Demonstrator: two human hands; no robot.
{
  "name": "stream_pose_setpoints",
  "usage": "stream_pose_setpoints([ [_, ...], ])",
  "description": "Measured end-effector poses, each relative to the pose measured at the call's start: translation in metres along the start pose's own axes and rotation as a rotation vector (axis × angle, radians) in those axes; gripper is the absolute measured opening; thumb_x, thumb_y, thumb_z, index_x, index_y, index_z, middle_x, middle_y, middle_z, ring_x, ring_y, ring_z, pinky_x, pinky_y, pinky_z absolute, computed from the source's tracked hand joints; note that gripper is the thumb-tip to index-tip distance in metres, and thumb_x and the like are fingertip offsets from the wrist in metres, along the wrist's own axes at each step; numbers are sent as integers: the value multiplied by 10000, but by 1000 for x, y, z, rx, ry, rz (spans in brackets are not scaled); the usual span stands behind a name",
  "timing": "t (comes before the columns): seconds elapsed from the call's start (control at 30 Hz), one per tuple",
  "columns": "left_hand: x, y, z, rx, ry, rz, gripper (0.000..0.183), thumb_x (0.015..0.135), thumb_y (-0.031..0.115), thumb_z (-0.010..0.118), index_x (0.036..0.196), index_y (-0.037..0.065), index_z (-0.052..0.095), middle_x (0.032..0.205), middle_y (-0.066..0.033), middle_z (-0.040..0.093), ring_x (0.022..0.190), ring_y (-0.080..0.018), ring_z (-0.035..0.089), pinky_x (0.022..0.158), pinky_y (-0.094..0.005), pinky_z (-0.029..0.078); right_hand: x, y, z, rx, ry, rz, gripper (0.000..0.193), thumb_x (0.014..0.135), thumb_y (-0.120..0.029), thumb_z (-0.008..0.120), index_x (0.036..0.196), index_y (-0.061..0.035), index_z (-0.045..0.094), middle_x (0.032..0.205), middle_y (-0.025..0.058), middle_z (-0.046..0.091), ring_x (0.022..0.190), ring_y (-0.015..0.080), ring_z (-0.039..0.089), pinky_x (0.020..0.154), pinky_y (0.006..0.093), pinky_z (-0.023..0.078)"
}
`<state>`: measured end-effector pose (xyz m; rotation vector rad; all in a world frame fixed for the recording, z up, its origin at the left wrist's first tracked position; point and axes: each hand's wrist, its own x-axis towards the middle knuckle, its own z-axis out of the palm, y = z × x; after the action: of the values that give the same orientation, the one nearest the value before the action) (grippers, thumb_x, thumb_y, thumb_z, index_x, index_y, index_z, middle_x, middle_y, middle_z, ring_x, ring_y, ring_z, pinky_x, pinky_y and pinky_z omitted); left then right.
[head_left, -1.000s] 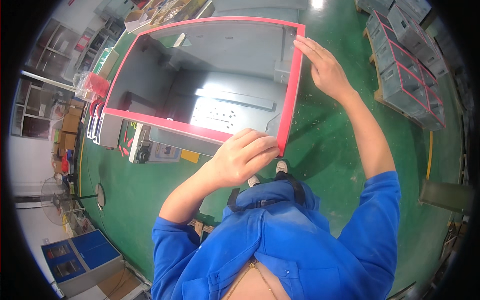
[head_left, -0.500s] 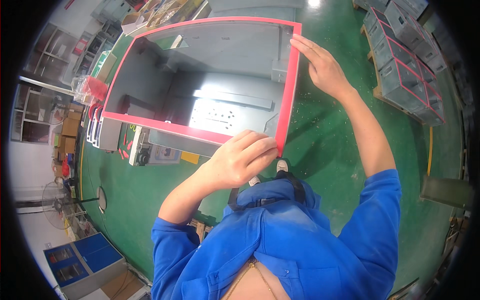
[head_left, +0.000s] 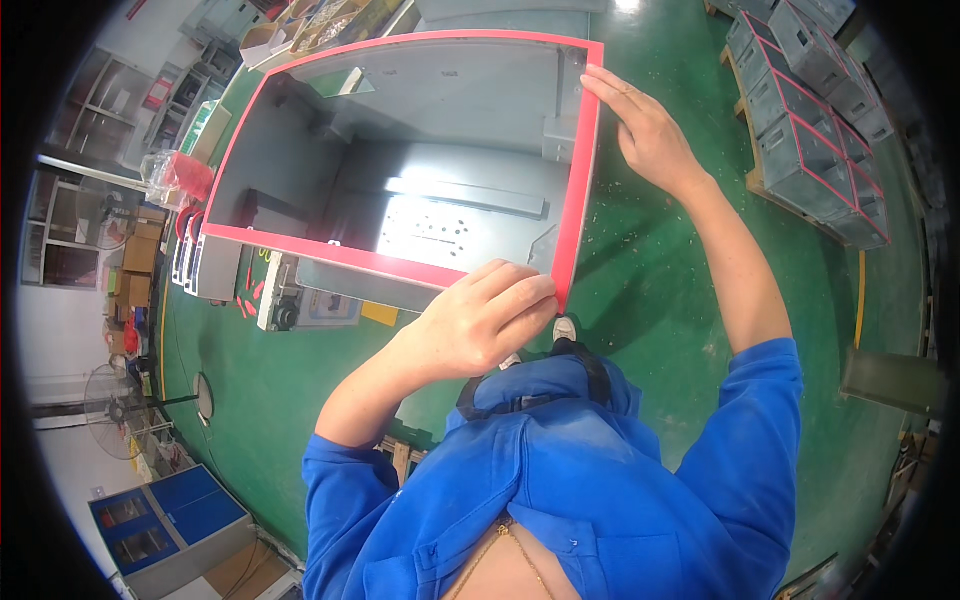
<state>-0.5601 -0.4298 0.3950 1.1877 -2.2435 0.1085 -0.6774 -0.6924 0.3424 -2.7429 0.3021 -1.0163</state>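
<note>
In front of me a grey metal cabinet [head_left: 440, 85] lies with its open side up, and a red strip [head_left: 580, 190] runs round its rim. My left hand [head_left: 480, 320] is closed at the near right corner, its fingers curled and pinching the red strip there. The fingertips are partly hidden. At the far right corner my right hand [head_left: 645, 130] lies with fingers stretched out along the strip on the right rim. A row of dark holes shows in the panel inside the cabinet.
Stacked grey cabinets with red rims [head_left: 800, 140] stand on a pallet at the right. Left of my cabinet are a bag with red contents [head_left: 185, 177] and a workbench with tools. A standing fan [head_left: 115, 410] and a blue cabinet [head_left: 175, 510] are at the lower left.
</note>
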Motion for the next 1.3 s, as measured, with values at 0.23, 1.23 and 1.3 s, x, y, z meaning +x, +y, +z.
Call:
stream_pose_setpoints([
  [0.23,-2,5,-3,6,-21,-9,293,581,6,621,856,-85,578,954,-138,537,812,-270,567,661,-349,490,0,0,0,-6,-7,2,620,684,140,401,1254,-100,451,1314,75,437,1177,271,445,975,361,379],
  [1.23,-31,24,40,140,232,-194,360,730,134,650,1065,17,594,1121,-105,588,1047,-237,557,902,-388,404,-45,-117,-26,-12,-77,-248,372,745,29,482,1107,-8,556,1171,141,555,1140,272,502,974,409,380],
  [1.3,-31,25,40,145,242,-198,352,729,138,652,1055,17,599,1115,-104,591,1044,-234,559,901,-387,403,-42,-117,-26,-18,-16,-237,346,755,20,475,1087,-2,569,1156,145,565,1127,272,514,969,407,387],
])
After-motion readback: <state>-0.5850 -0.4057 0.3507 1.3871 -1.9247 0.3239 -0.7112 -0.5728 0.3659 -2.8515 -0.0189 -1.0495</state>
